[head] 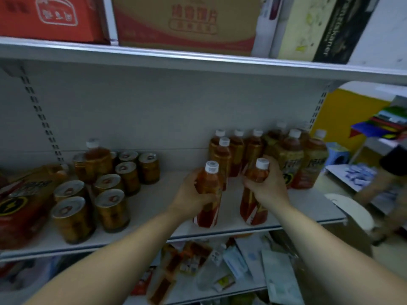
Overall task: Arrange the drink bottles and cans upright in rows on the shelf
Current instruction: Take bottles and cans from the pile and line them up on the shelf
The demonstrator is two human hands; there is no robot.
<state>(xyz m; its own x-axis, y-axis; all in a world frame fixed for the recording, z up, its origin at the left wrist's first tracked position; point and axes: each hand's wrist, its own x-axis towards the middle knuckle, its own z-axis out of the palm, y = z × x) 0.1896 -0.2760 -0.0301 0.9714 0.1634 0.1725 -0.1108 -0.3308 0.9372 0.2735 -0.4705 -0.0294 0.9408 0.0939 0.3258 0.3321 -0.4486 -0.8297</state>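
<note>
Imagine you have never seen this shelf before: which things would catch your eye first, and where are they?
First, the two hands at centre: the left hand and right hand each grip an upright amber plastic bottle with a white cap, the left bottle and right bottle standing near the white metal shelf's front edge. Next, the gold cans with silver tops clustered at left, and the row of capped amber bottles at the back right.

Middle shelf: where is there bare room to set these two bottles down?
Bare shelf lies between the cans and the bottle in the left hand, running to the back wall. Another strip lies at the front right, ahead of the large bottles. The far left and back right are crowded.
</note>
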